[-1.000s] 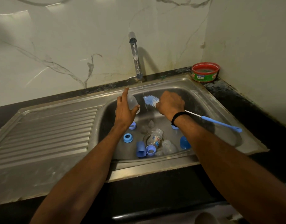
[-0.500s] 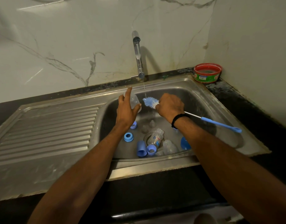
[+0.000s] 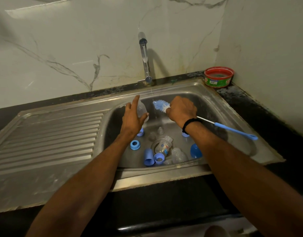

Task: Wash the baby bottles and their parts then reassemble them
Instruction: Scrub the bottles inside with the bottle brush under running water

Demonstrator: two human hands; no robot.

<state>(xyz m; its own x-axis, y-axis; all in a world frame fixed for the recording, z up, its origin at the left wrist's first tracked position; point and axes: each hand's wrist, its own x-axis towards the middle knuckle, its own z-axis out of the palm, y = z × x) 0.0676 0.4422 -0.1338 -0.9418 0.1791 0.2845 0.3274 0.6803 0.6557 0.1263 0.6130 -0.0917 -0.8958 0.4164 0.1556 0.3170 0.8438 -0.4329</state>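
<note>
Directly below the tap (image 3: pixel 144 57), the two hands face each other on either side of its thin water stream (image 3: pixel 151 94).

The left hand (image 3: pixel 132 119) is left of the stream and holds a clear baby bottle (image 3: pixel 141 109). Thumb and lower fingers curl round the bottle's body, and the forefinger lies straight along it, pointing up toward the tap.

The right hand (image 3: pixel 181 109) is right of the stream, clenched on the bottle brush (image 3: pixel 231 129) just behind its bristle head (image 3: pixel 161 105). The blue handle trails away from the tap, past the wrist.

Governing relation: the bristle head points across the stream at the bottle, near it but apart from it. The brush's long axis runs right to left. The bottle is tilted, upper end toward the tap. Which end carries the mouth cannot be told (clear plastic, dim light).

Judgement: this is the brushing step, and the task is in its early part. The mouth must next line up with the brush axis so the bristles can enter.

Farther below the tap, on the sink (image 3: pixel 215 103) floor, lie a second bottle (image 3: pixel 163 146), a blue ring (image 3: pixel 135 145) and teats (image 3: pixel 160 130), all loose.
</note>
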